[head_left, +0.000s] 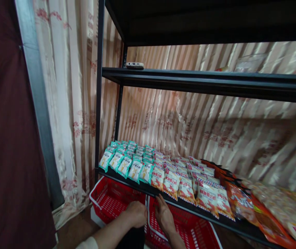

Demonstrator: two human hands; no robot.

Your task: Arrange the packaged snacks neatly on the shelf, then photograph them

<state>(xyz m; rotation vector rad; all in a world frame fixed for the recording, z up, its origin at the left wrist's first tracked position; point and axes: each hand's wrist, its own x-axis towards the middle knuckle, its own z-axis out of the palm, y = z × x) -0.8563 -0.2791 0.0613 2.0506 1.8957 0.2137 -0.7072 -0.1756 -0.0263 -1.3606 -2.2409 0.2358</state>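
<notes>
My left hand [137,213] is curled closed over the left red plastic basket [106,197], near that basket's right rim. Whatever lies inside its fingers, if anything, is hidden. My right hand [164,215] is raised over the right red basket [181,216], its fingers stretched towards the front edge of the black shelf [148,189]. No item shows in it. Just above, on the shelf, rows of green-and-white snack bags [137,170] lean beside red-and-white snack bags [172,181].
Orange snack bags [241,200] and clear bags of pale food [280,207] fill the shelf's right side. A higher shelf [202,77] holds a phone-like device [135,65] and a clear container [249,64]. Patterned curtains [65,103] hang behind and left; a dark red cloth [8,121] hangs far left.
</notes>
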